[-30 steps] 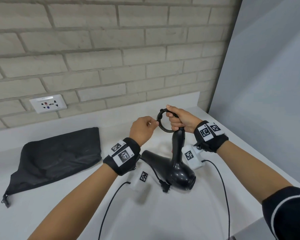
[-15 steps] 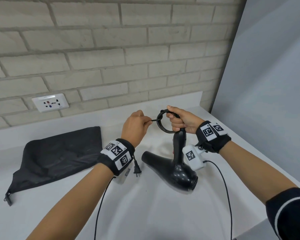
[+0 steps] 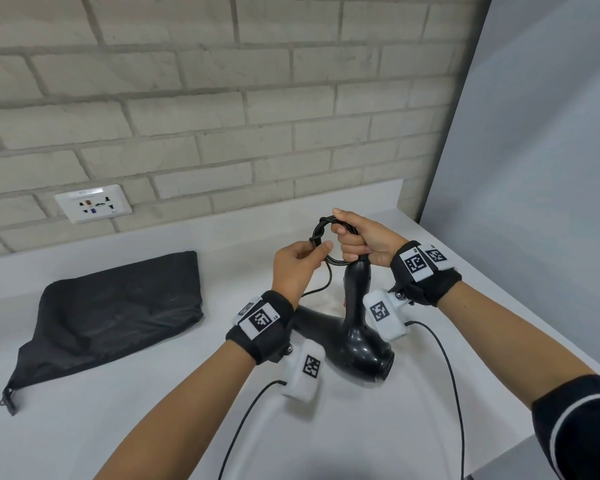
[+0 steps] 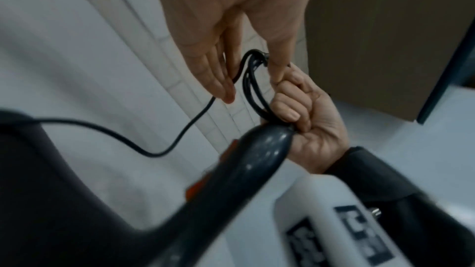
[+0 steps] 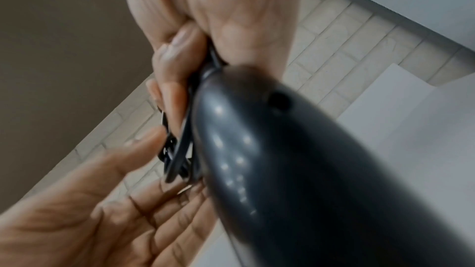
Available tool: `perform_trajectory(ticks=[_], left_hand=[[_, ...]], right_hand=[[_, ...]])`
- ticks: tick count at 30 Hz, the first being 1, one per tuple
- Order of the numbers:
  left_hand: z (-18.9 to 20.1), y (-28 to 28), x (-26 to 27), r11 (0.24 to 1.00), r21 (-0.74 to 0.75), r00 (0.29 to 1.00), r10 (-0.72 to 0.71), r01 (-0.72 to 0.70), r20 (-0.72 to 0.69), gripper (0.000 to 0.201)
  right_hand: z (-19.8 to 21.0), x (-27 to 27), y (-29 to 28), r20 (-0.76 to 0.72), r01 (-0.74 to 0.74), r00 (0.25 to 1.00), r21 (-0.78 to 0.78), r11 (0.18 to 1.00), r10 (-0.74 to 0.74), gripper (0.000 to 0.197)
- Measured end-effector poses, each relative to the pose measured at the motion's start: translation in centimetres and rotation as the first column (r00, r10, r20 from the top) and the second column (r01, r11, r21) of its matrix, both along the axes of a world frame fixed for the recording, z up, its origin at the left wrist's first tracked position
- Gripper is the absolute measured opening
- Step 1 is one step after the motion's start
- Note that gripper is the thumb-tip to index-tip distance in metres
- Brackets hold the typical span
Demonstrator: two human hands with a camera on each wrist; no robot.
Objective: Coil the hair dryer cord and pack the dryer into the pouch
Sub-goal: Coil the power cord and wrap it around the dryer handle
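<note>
A black hair dryer (image 3: 361, 341) rests nozzle-down on the white counter (image 3: 136, 420) with its handle (image 4: 257, 153) upright. My right hand (image 3: 347, 237) grips the handle top together with a small coil of black cord (image 3: 317, 233). My left hand (image 3: 316, 245) is at the coil's left side, palm turned up. Its fingers (image 4: 218, 80) are straight, and the loose cord (image 4: 180, 139) runs across them. The thumb reaches the coil (image 5: 174, 161) beside the dryer handle (image 5: 282, 149). The plug is hidden. The black pouch (image 3: 118, 317) lies flat to the left.
A brick wall with a white socket plate (image 3: 94, 202) stands behind the counter. A grey panel (image 3: 534, 168) closes off the right side. Thin black cables (image 3: 447, 375) trail from both wrist cameras towards the counter's front edge.
My left hand has turned palm up and straightened its fingers against the coil. The plug that hung below the left wrist is out of sight. The right hand and dryer have stayed put.
</note>
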State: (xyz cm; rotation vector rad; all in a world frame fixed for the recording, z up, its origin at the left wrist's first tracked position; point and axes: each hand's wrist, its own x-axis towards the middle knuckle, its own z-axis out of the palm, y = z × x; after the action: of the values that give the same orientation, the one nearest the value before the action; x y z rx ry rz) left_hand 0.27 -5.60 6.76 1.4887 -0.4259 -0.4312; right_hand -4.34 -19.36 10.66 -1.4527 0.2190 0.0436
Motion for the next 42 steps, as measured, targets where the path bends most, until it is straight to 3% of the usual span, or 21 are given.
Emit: perform_trajectory(ticks=[6, 9, 17, 22, 27, 32, 37, 42], left_hand=[[0.4, -1.1, -0.7, 0.99, -0.135, 0.956, -0.001, -0.04, -0.292, 0.011], [0.6, -1.2, -0.5, 0.99, -0.138, 0.935, -0.04, -0.009, -0.354, 0.012], [0.4, -0.7, -0.4, 0.971, -0.232, 0.927, -0.139, 0.059, -0.349, 0.012], [0.6, -0.5, -0.5, 0.971, -0.237, 0.939, -0.112, 0.034, -0.324, 0.012], [1.2, 0.1, -0.3, 0.976, -0.214, 0.967, -0.096, 0.044, -0.237, 0.011], [1.8, 0.8, 0.4, 0.978, -0.175, 0.979, -0.141, 0.115, -0.149, 0.013], [2.5, 1.7, 1.3, 0.948, -0.162, 0.932, -0.302, 0.272, -0.202, 0.012], [3.5, 2.5, 1.8, 0.906, -0.15, 0.878, -0.421, 0.396, -0.226, 0.019]], right_hand=[[0.1, -0.1, 0.1, 0.021, 0.007, 1.0, -0.02, 1.0, -0.006, 0.045], [-0.2, 0.0, 0.1, 0.042, 0.047, 0.998, -0.059, 0.997, -0.045, 0.045], [-0.7, -0.1, -0.6, 0.091, 0.186, 0.981, -0.234, 0.954, -0.169, 0.038], [1.9, 0.2, -0.8, 0.142, 0.128, 0.987, -0.443, 0.887, -0.071, 0.006], [4.6, 1.0, 0.7, 0.028, -0.03, 0.998, -0.659, 0.752, 0.064, 0.03], [4.3, 1.0, 1.0, -0.016, -0.086, 0.994, -0.718, 0.691, 0.107, 0.032], [3.7, 1.0, 1.0, 0.073, -0.025, 0.993, -0.638, 0.77, 0.092, 0.016], [3.3, 0.9, 1.4, 0.111, 0.011, 0.992, -0.567, 0.823, 0.064, 0.02]])
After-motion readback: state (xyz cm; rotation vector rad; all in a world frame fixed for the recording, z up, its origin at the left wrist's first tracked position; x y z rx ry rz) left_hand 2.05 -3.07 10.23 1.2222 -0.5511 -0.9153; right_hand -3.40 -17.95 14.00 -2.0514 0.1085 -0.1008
